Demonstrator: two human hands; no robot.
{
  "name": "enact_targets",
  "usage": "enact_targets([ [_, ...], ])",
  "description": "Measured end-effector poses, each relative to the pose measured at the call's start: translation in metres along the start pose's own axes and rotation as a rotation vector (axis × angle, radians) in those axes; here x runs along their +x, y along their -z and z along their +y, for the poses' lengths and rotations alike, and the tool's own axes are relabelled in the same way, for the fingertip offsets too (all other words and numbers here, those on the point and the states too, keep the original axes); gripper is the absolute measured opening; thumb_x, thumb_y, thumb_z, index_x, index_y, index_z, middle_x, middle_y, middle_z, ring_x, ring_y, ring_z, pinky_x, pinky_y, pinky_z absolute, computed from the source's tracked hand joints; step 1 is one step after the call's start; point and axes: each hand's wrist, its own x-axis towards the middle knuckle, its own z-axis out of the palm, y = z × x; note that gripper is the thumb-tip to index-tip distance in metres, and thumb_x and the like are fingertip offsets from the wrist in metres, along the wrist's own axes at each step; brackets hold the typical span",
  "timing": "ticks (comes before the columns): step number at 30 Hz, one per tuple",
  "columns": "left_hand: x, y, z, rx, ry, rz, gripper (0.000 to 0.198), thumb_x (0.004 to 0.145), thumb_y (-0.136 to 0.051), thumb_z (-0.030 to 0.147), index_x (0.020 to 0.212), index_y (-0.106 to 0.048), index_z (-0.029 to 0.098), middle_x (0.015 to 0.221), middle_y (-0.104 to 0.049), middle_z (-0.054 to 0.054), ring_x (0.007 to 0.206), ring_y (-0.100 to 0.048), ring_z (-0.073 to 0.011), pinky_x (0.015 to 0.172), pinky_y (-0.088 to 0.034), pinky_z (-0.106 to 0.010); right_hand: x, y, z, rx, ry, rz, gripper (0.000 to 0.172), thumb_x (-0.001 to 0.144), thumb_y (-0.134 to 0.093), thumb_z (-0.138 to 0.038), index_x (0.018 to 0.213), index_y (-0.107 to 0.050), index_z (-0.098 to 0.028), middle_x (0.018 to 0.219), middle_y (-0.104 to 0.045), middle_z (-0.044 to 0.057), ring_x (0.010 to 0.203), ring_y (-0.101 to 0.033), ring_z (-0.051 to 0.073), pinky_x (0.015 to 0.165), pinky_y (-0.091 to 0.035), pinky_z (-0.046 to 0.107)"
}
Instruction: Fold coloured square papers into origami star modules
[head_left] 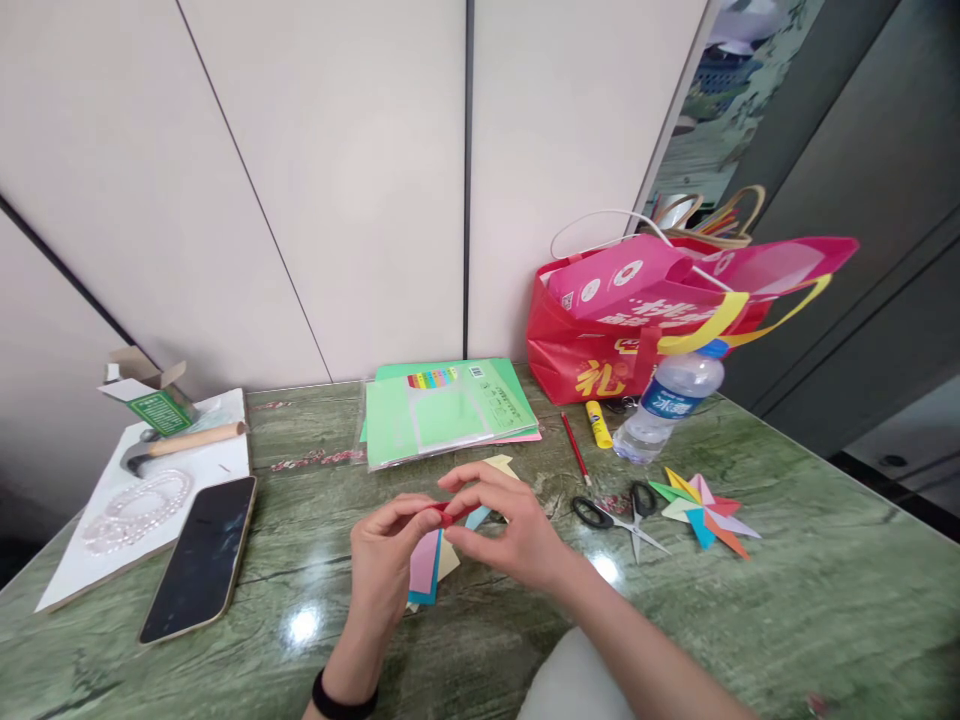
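My left hand (382,555), with a black band at the wrist, pinches a small folded piece of red paper (445,515) between thumb and fingers. From the other side my right hand (510,525) curls around the same piece, its fingertips on the red paper's right part. Below the hands lie loose paper pieces: a pink one (424,565) on a blue one, with pale yellow paper (448,562) beside them. More paper behind the right hand is partly hidden. To the right rests a multicoloured folded-paper star (705,510).
Black-handled scissors (634,520), a red pencil (576,450), a yellow glue stick (598,425) and a water bottle (667,405) lie or stand right, before a red bag (592,340). Packaged green paper (442,415) is behind. Left are a phone (201,560), hammer (184,446), beads (142,510) and box (161,408).
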Motion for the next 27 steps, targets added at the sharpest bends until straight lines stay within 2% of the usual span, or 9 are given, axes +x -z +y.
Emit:
enact_targets([
  [3, -0.0005, -0.0009, -0.0003, 0.013, -0.007, -0.010, 0.006, 0.055, -0.076, 0.016, 0.058, -0.071, 0.018, 0.064, -0.067, -0.002, 0.065, -0.060, -0.0152, 0.060, -0.048, -0.024, 0.0002, -0.0003, 0.0003, -0.006, -0.001, 0.018, 0.001, 0.074, -0.063, -0.021, 0.075, -0.064, -0.020, 0.096, -0.063, 0.007, 0.090, -0.060, 0.019, 0.078, -0.048, 0.031],
  [15, -0.0015, -0.0015, -0.0012, 0.053, -0.070, -0.027, 0.005, 0.058, -0.074, 0.015, 0.060, -0.071, 0.019, 0.064, -0.067, -0.002, 0.066, -0.060, -0.0158, 0.062, -0.048, -0.025, -0.0001, -0.0028, 0.0011, -0.012, 0.025, 0.051, 0.009, 0.078, -0.059, -0.016, 0.073, -0.065, -0.020, 0.092, -0.064, 0.007, 0.086, -0.061, 0.017, 0.075, -0.048, 0.030],
  [18, -0.0013, -0.0018, -0.0013, 0.060, -0.082, -0.025, 0.004, 0.061, -0.073, 0.015, 0.061, -0.071, 0.018, 0.064, -0.066, -0.001, 0.066, -0.059, -0.0151, 0.062, -0.048, -0.024, 0.0000, -0.0038, 0.0010, -0.008, 0.020, 0.097, 0.007, 0.077, -0.060, -0.019, 0.070, -0.064, -0.020, 0.087, -0.064, 0.006, 0.082, -0.061, 0.017, 0.073, -0.049, 0.030],
  [20, -0.0006, -0.0011, -0.0015, 0.049, -0.080, -0.008, 0.003, 0.062, -0.072, 0.017, 0.060, -0.069, 0.018, 0.063, -0.064, 0.000, 0.065, -0.057, -0.0137, 0.061, -0.047, -0.023, -0.0003, -0.0047, 0.0016, 0.026, -0.017, 0.139, 0.004, 0.072, -0.066, -0.021, 0.071, -0.062, -0.020, 0.083, -0.064, 0.005, 0.079, -0.061, 0.017, 0.070, -0.050, 0.029],
  [24, 0.0009, 0.0014, -0.0030, 0.014, -0.049, 0.056, 0.006, 0.062, -0.073, 0.020, 0.062, -0.067, 0.017, 0.065, -0.063, 0.001, 0.064, -0.056, -0.0116, 0.059, -0.046, -0.020, -0.0013, -0.0066, 0.0038, 0.095, -0.159, 0.152, 0.016, 0.067, -0.069, -0.023, 0.079, -0.060, -0.019, 0.076, -0.064, 0.003, 0.071, -0.061, 0.015, 0.060, -0.052, 0.024],
  [27, 0.0007, 0.0016, -0.0035, 0.025, 0.004, 0.056, 0.010, 0.063, -0.073, 0.024, 0.067, -0.067, 0.016, 0.069, -0.064, 0.000, 0.064, -0.057, -0.0119, 0.058, -0.047, -0.021, -0.0016, -0.0078, 0.0047, 0.082, -0.200, 0.147, 0.009, 0.070, -0.066, -0.022, 0.075, -0.060, -0.018, 0.070, -0.064, 0.001, 0.064, -0.060, 0.013, 0.057, -0.051, 0.022],
])
